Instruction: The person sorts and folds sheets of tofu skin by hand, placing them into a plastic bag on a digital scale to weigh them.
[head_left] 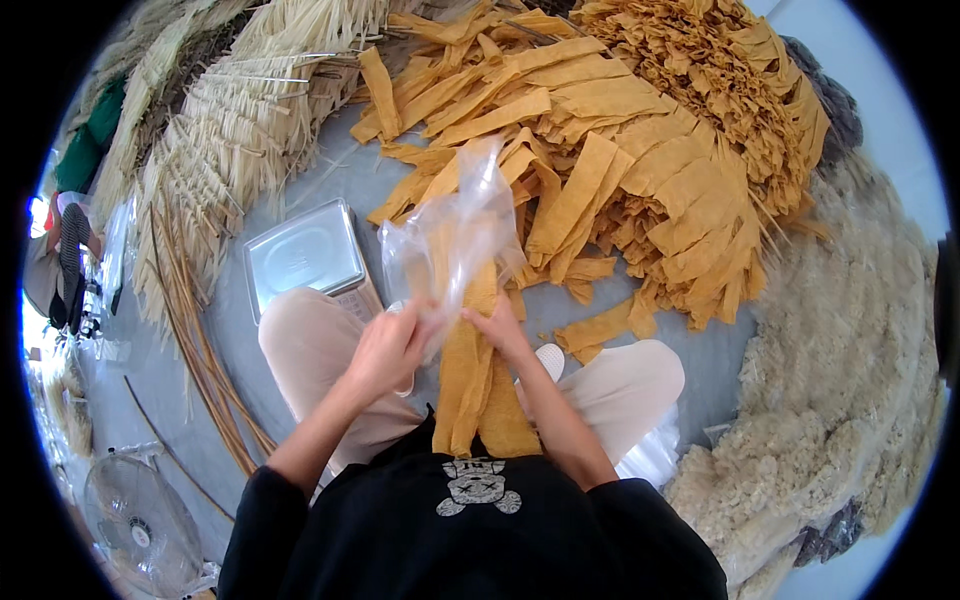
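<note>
Yellow strips point(465, 390) are partly covered — clear bag point(455, 235) pinched by left fingers point(410, 328), strips clasped by right fingers point(478, 320); heap point(665, 170) left unbagged.

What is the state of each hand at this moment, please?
Left hand: closed, holding the thin transparent plastic bag.
Right hand: closed on the long, flat mustard-yellow strips; some fingers hidden.

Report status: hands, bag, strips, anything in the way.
Left hand gripping bag. Right hand against strips, grip unclear. Strips' far ends show through bag. Nothing visibly blocking either hand.
</note>
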